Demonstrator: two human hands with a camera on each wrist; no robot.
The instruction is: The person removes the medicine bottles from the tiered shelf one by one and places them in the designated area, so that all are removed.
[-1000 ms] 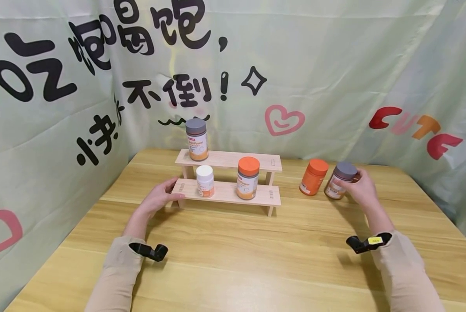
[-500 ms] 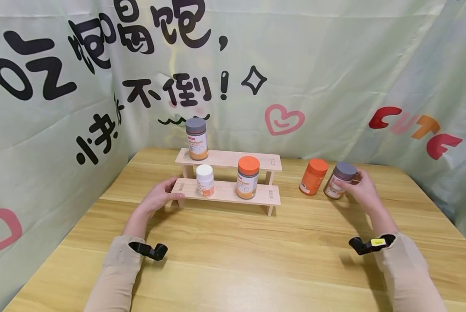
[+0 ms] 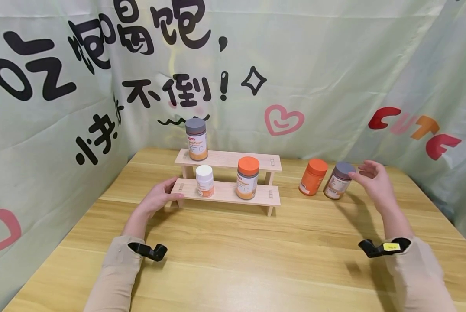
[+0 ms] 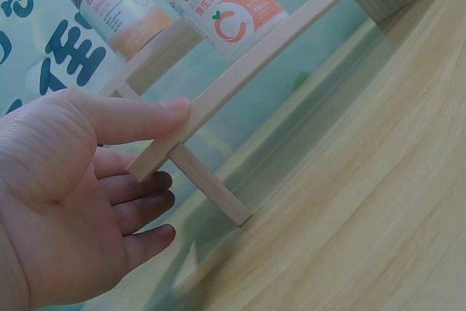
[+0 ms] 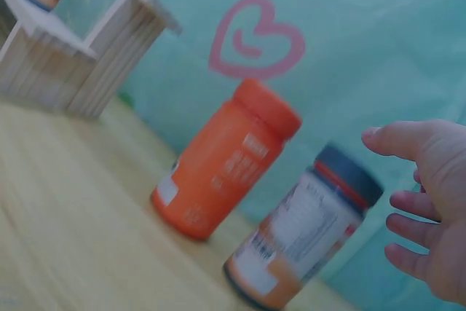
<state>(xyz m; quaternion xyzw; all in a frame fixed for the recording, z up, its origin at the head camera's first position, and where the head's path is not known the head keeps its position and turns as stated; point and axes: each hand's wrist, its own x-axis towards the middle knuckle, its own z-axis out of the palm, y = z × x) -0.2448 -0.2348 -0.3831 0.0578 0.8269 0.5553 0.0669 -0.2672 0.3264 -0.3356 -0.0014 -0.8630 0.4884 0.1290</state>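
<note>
At the left end of the two-tier wooden shelf [image 3: 227, 190], my left hand [image 3: 156, 199] pinches the lower board, thumb on its front edge and fingers behind. On that board stand a white vitamin C bottle [image 4: 226, 12] and an orange-capped bottle [image 3: 247, 180]. A grey-capped bottle [image 3: 196, 141] is on the upper board. My right hand [image 3: 375, 184] is just right of another grey-capped bottle [image 5: 302, 231] on the table, fingers spread and holding nothing. In the right wrist view a gap shows between hand and bottle. An all-orange bottle [image 5: 226, 162] stands left of it.
The wooden table [image 3: 233, 260] reaches back to a printed fabric backdrop [image 3: 334, 65] with lettering and hearts. Each wrist carries a small black camera; the left one [image 3: 149, 251] sits over the sleeve cuff.
My right hand has let go of the grey-capped bottle on the table and moved right, its fingers opening. That bottle stays in place. My left hand has kept its hold on the shelf.
</note>
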